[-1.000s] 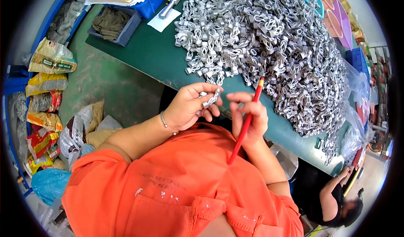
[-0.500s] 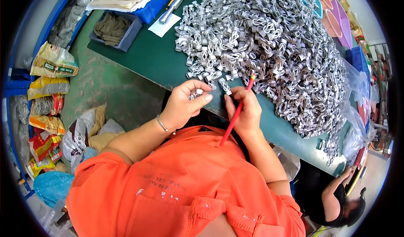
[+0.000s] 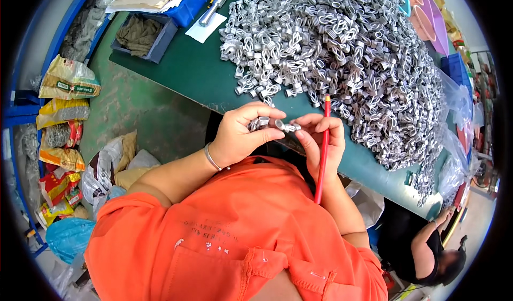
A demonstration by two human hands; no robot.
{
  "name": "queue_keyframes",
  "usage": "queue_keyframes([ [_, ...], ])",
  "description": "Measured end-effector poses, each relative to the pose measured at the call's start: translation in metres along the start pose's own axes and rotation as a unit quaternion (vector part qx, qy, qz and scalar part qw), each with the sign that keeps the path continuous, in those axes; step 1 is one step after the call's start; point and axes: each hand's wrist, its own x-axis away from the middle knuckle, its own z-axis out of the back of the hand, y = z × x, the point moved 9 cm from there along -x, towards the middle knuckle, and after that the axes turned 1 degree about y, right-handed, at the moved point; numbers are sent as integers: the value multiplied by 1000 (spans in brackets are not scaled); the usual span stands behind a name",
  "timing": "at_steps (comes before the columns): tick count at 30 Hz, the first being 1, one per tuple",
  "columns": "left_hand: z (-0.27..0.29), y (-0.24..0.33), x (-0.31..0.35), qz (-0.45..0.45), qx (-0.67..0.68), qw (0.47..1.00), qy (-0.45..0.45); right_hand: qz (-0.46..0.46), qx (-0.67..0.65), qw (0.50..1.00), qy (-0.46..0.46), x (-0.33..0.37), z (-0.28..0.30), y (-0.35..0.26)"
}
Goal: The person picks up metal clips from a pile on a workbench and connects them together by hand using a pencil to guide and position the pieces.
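Note:
Close in front of my body, my left hand (image 3: 235,135) is closed with at least one small grey looped metal part (image 3: 259,122) tucked in its curled fingers. A similar looped metal part (image 3: 288,126) lies sideways between my two hands, pinched at one end by my left fingertips and at the other by the thumb and finger of my right hand (image 3: 330,141). That right hand also keeps a red pencil (image 3: 323,159) upright across its fingers. Just beyond my hands a large heap of the same ribbed, looped metal parts (image 3: 331,50) covers much of the green table (image 3: 195,82).
At the back left are a grey bin with brown cloth (image 3: 160,47), a blue box with papers (image 3: 187,7), and a metal tool on white paper (image 3: 206,28). Bags (image 3: 64,114) line the left side. A person in black (image 3: 411,247) is at the lower right.
My hands have come together, and the metal part has turned from steep to sideways, now pinched by both. The red pencil has swung more upright.

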Motion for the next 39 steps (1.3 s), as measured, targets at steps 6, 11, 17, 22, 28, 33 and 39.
queue_keyframes([
  [6,2,-13,3,67,58,996,22,175,121,977,-11,8,-7,-31],
  [11,-3,-37,11,172,146,974,4,268,196,943,-30,12,-21,-50],
  [17,-10,-43,19,235,475,847,31,271,268,922,-66,3,-37,-51],
  [22,17,-53,18,236,481,837,108,324,435,836,-81,-24,-58,-30],
  [28,20,-55,22,226,376,892,112,328,525,779,-98,-40,-74,-7],
  [33,15,-55,21,227,290,926,83,330,531,778,-58,-32,-52,-19],
  [39,5,-46,12,219,152,963,26,225,384,895,-1,-19,-9,-36],
])
